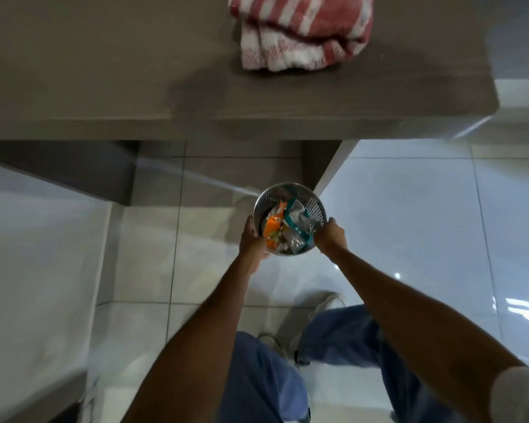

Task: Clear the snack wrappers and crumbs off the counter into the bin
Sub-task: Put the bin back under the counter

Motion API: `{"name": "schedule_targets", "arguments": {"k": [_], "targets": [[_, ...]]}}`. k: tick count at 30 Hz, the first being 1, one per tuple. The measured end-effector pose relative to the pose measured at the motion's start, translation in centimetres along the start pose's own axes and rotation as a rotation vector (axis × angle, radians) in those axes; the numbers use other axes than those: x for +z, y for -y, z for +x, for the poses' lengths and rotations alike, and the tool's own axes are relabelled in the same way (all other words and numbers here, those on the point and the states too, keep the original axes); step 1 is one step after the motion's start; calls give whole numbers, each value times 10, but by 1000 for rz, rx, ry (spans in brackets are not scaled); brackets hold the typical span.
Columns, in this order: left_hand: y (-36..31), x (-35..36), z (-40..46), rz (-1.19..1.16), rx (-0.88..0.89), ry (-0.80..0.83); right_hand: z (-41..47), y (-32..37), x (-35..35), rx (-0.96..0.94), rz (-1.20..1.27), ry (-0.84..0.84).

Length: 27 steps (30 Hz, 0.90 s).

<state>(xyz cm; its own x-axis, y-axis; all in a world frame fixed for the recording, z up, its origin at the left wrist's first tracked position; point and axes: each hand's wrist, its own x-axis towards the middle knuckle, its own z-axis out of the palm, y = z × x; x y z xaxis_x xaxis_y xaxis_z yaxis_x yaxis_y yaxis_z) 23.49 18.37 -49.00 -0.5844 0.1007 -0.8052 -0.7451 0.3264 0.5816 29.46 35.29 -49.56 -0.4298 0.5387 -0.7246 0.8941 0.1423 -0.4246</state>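
Note:
A small round metal bin with a perforated wall sits low over the tiled floor, below the counter's front edge. Inside it lie crumpled snack wrappers, one orange, one teal and silver. My left hand grips the bin's left rim. My right hand grips the right rim. Both arms reach straight down to it. The grey-brown counter fills the top of the view.
A folded red-and-white striped towel lies on the counter at the back right. Glossy white floor tiles spread to the right. A counter leg stands just behind the bin. My legs and shoes are below.

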Motion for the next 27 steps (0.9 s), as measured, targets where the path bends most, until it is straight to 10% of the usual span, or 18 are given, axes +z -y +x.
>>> {"name": "schedule_targets", "arguments": {"k": [6, 12, 18, 27], "targets": [[-21, -8, -197, 615, 523, -370, -191, 18, -72, -643, -448, -198], [-168, -36, -339, 598, 1188, -448, -319, 121, -170, -1218, -167, -635], [-356, -8, -307, 640, 641, -329, -287, 277, -227, -475, 162, -246], [-431, 91, -258, 434, 453, -120, -203, 311, -330, -401, 91, -278]]}}
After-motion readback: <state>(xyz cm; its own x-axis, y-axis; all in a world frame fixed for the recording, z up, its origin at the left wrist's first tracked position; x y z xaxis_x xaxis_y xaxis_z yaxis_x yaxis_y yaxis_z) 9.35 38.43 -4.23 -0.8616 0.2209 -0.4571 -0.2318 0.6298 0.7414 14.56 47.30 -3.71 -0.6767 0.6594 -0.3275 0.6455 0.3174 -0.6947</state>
